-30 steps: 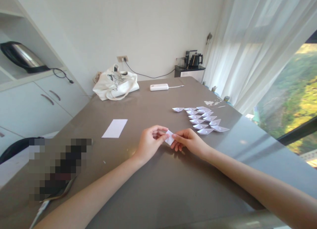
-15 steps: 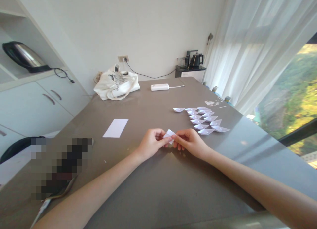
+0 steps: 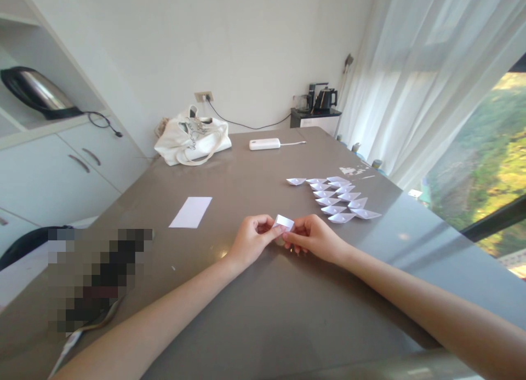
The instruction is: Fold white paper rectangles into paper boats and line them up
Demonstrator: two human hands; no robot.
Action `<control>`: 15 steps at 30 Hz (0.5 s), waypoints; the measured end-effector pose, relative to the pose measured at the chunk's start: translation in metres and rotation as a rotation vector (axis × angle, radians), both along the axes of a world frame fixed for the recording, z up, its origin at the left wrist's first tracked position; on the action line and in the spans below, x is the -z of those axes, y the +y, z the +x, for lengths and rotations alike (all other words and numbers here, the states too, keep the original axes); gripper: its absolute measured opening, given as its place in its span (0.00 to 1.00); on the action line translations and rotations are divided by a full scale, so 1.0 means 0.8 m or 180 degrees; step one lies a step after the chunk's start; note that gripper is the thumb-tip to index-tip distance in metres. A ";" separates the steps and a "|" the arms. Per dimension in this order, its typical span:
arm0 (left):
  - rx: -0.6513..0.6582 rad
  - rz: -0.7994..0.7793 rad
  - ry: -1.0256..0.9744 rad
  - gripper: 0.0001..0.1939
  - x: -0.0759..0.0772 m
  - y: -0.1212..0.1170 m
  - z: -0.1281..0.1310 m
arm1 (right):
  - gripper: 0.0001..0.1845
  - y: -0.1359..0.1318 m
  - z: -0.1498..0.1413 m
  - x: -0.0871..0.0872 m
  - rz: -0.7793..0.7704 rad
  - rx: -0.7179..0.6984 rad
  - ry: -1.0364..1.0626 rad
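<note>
A small folded piece of white paper [image 3: 284,222] is pinched between my two hands above the middle of the table. My left hand [image 3: 253,238] grips its left side, thumb on top. On the right, my right hand [image 3: 314,236] holds the lower right edge between thumb and fingers; some fingertips are hidden behind the paper. Several white paper boats [image 3: 329,201] stand in loose rows just beyond my right hand. A flat stack of white paper [image 3: 191,212] lies to the left of my left hand.
On the grey-brown table [image 3: 263,325] a white bag [image 3: 193,139] and a white power bank [image 3: 264,144] with a short cable sit at the far side. A blurred-out dark object [image 3: 109,278] with a cable lies at the left edge. Chairs stand by the curtain.
The folded paper has been turned in my fingers, from a diamond-like tilt to a more level, rectangular face. Both hands stay in nearly the same place.
</note>
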State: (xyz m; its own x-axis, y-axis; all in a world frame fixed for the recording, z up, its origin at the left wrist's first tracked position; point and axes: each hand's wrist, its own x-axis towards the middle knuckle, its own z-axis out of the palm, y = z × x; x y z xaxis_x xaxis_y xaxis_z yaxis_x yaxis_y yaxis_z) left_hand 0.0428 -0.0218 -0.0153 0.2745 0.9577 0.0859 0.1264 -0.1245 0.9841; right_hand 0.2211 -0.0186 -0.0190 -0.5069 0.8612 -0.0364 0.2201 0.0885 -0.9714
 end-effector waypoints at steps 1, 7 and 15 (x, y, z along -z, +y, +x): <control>0.0059 -0.0040 -0.0011 0.15 0.001 0.001 0.000 | 0.19 -0.001 0.000 -0.001 0.0014 0.0042 -0.0002; 0.0308 0.0042 -0.0097 0.14 0.003 0.003 -0.003 | 0.17 -0.001 0.002 0.001 0.0261 -0.0038 -0.0082; 0.0021 0.1544 0.1015 0.09 -0.004 0.001 -0.013 | 0.14 0.006 0.016 -0.013 0.1646 -0.0072 -0.0855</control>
